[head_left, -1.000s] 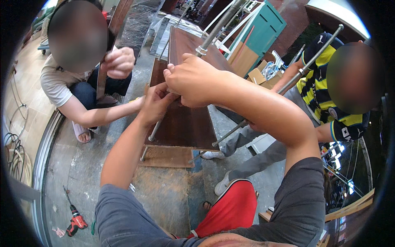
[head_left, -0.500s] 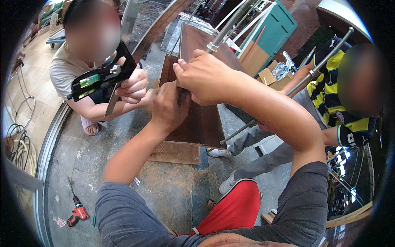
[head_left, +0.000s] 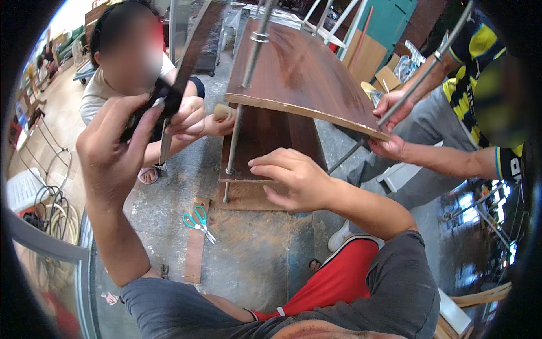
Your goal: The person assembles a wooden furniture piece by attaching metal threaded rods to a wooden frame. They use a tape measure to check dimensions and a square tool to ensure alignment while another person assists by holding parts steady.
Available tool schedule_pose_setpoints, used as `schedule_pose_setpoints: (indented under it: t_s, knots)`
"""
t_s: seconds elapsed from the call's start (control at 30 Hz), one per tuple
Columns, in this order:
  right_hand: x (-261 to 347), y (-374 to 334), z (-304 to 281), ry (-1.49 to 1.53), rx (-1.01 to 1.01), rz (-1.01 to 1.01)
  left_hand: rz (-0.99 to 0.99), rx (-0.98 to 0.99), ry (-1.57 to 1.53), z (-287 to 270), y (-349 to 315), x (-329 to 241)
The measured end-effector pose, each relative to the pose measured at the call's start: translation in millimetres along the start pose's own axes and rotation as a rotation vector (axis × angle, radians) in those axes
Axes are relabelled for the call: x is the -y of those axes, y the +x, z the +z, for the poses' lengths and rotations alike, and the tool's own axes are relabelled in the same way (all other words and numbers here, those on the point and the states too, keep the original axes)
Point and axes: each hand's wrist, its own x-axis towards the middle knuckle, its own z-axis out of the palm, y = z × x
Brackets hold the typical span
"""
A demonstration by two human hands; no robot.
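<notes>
My left hand (head_left: 116, 144) is raised at the left, its fingers closed around the black body of a combination square (head_left: 140, 117). A crouching person's hand (head_left: 186, 116) is still on the tool beside its metal blade. My right hand (head_left: 296, 178) is open, fingers spread and slightly bent, holding nothing, over the front edge of a lower dark brown board (head_left: 265, 138). To its left stands a threaded rod (head_left: 237, 135) with nuts, passing through the boards. Above lies a tilted upper brown board (head_left: 299, 68), its right corner held by a second person's hands (head_left: 389, 147).
Green-handled scissors (head_left: 197, 221) lie on a wood strip (head_left: 193, 257) on the floor. A second threaded rod (head_left: 423, 70) rises at the right. Coiled cables (head_left: 59, 217) sit at the far left. A green panel (head_left: 389, 28) and cardboard box (head_left: 387, 78) stand behind.
Both my hands have left the upper board's edge. My left hand has swung left and closed on the combination square; my right has dropped and opened. The upper board now shows spaced above the lower.
</notes>
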Motion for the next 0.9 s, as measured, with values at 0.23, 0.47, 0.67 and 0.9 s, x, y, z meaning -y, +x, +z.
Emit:
schedule_pose_setpoints:
  t_s: [0.23, 0.47, 0.67, 0.9]
  knots:
    - [-41, -85, 38, 0.207, -0.010, 0.210, -0.099, -0.033, 0.124, -5, -11, -34]
    - [-69, -156, 39, 0.626, -0.064, 0.624, -0.055, -0.377, -0.307, 8, 4, -84]
    - [-92, -267, 61, 1.309, -0.268, 0.887, -0.218, -0.159, -0.760, 198, -1, -164]
    - [-98, -329, 134, 1.443, -0.787, 1.285, 0.001, 0.109, -0.670, 308, -40, -183]
